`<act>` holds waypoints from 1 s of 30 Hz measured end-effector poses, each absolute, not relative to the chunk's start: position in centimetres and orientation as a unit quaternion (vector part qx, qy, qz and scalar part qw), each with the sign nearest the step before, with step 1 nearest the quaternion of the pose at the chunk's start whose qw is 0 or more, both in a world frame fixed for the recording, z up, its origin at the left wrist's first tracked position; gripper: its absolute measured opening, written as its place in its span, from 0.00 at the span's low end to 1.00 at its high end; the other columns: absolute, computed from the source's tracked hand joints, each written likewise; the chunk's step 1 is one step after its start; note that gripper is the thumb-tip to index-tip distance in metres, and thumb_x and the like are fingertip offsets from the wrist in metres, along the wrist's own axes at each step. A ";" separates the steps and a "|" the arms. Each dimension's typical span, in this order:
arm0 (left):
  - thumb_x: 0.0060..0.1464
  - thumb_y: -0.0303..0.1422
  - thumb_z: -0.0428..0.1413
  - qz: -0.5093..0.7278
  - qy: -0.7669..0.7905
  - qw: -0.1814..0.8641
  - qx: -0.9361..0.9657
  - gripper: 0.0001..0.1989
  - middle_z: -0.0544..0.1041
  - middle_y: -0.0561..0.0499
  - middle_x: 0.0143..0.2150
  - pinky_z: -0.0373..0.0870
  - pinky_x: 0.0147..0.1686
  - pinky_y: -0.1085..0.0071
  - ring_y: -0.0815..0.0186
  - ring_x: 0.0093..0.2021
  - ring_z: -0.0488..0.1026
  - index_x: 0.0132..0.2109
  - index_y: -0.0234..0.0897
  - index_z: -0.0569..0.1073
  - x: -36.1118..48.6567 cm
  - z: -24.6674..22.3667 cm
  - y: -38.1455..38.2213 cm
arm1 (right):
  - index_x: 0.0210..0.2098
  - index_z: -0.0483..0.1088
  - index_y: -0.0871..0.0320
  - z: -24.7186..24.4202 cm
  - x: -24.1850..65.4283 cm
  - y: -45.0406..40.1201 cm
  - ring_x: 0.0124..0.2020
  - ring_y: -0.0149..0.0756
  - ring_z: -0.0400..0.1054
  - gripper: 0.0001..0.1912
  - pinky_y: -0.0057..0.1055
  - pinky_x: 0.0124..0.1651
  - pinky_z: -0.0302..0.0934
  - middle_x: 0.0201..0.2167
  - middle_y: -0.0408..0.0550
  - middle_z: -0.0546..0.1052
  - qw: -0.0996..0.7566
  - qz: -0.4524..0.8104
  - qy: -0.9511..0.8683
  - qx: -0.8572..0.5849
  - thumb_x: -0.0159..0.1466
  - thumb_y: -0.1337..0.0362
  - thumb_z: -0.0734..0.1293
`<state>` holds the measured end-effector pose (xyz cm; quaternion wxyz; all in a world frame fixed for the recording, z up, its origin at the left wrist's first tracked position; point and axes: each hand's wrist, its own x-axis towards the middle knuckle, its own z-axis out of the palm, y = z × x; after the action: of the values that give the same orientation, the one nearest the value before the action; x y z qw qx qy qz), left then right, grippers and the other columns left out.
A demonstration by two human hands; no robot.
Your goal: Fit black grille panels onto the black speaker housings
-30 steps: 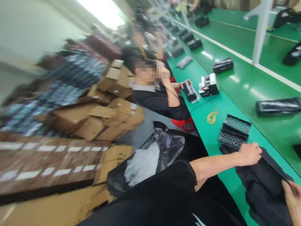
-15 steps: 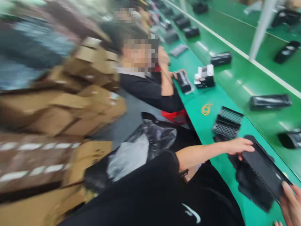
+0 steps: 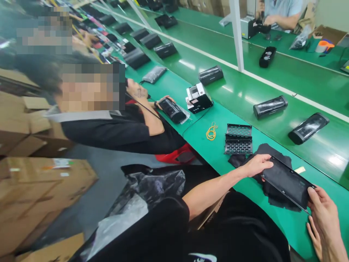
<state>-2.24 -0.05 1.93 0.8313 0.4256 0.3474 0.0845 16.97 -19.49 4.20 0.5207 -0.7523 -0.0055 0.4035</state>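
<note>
Between my two hands is a black curved speaker grille panel (image 3: 287, 183), tilted above the green bench. My left hand (image 3: 257, 166) pinches its left end with the thumb on top. My right hand (image 3: 324, 209) grips the opposite end, thumb over the edge, with lower fingers stretched out below. Underneath lie dark cloth pieces (image 3: 283, 201), partly covered by the panel. Just beyond my left hand, two black perforated grilles (image 3: 238, 146) rest side by side on the bench.
Yellow bands (image 3: 211, 131) and a white-and-black box (image 3: 200, 98) lie farther along the bench. A co-worker's hand (image 3: 167, 100) holds a black speaker (image 3: 173, 110). Several wrapped speakers sit on the green conveyor (image 3: 242, 91). Cardboard boxes (image 3: 46, 189) are stacked at left.
The head view has swung right, bringing more of the conveyor into sight. Both hands still hold the panel, and its inner face now shows more plainly.
</note>
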 end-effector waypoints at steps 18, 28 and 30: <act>0.57 0.45 0.65 0.092 0.296 0.810 0.499 0.20 0.68 0.58 0.27 0.58 0.28 0.74 0.73 0.26 0.61 0.46 0.32 0.75 -1.2 2.4 -0.8 | 0.38 0.82 0.52 4.9 18.3 -17.9 0.26 0.43 0.66 0.33 0.42 0.35 0.63 0.28 0.47 0.80 0.271 0.279 -0.287 -0.875 0.54 0.30 0.67; 0.54 0.50 0.67 0.088 0.287 0.813 0.499 0.23 0.68 0.58 0.26 0.59 0.28 0.74 0.73 0.25 0.62 0.43 0.34 0.74 -1.1 1.1 -0.8 | 0.34 0.82 0.50 4.3 18.2 -17.4 0.28 0.48 0.71 0.35 0.44 0.37 0.64 0.26 0.47 0.79 0.242 0.270 -0.265 -0.893 0.52 0.27 0.66; 0.53 0.51 0.67 0.084 0.288 0.820 0.488 0.25 0.69 0.58 0.26 0.60 0.29 0.73 0.72 0.25 0.63 0.44 0.34 0.73 -1.0 1.1 -0.7 | 0.34 0.82 0.49 4.3 18.3 -17.4 0.29 0.49 0.72 0.34 0.44 0.37 0.64 0.27 0.48 0.80 0.241 0.265 -0.267 -0.895 0.52 0.26 0.66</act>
<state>-1.02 -0.73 1.12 0.8199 0.4879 0.2876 0.0836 18.26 -17.45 4.26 0.2414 -0.8945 -0.2672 0.2648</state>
